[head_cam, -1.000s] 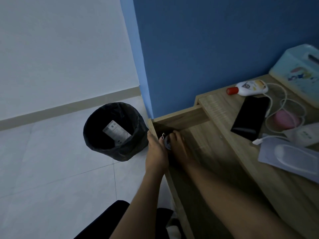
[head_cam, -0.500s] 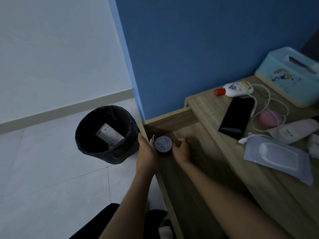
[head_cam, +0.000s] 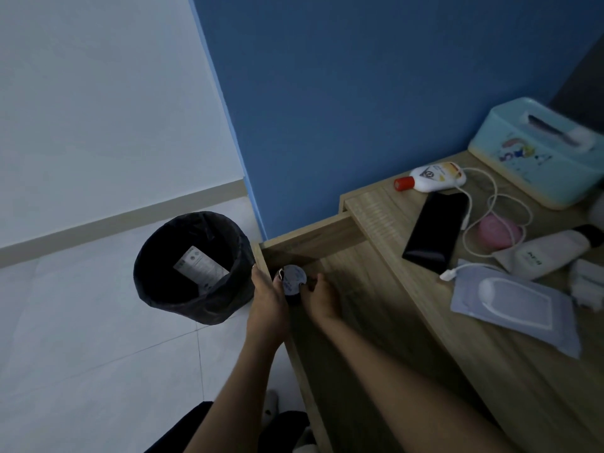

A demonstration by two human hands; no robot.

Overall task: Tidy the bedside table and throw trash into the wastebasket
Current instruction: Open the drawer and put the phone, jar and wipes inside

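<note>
open drawer (head_cam: 346, 308), unreadable jar label (head_cam: 293, 280)

Matt wood-grain bedside table (head_cam: 385, 210), glossy phone (head_cam: 434, 232), plastic-lined wastebasket (head_cam: 157, 289).

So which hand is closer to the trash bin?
The left hand. It is at the open drawer's outer edge, right beside the wastebasket. The right hand is farther, inside the drawer beyond the small round jar.
</note>
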